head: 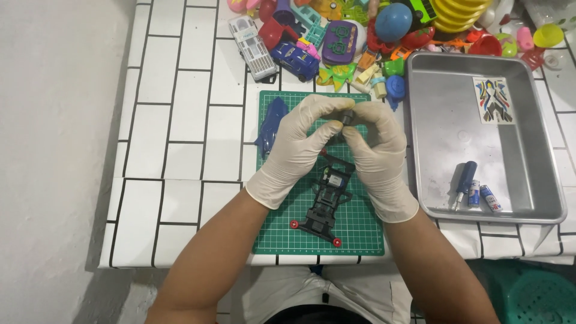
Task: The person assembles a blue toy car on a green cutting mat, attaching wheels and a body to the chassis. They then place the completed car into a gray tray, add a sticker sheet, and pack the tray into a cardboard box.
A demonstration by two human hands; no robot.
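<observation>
Both of my hands wear cream latex gloves and meet above a green cutting mat (360, 231). My left hand (300, 144) and my right hand (375, 150) pinch a small dark part (347, 118) together between their fingertips. Below them on the mat lies a black toy car chassis (324, 210) with small red rollers at its near corners and a motor showing in its middle. A blue car body shell (271, 125) rests at the mat's left edge.
A metal tray (444, 144) at the right holds a sticker sheet (493, 100), a small blue screwdriver (463, 183) and two batteries (483, 196). A heap of colourful plastic toys, with a white toy car (253, 39) and a blue one (295, 59), fills the far edge of the white tiled table.
</observation>
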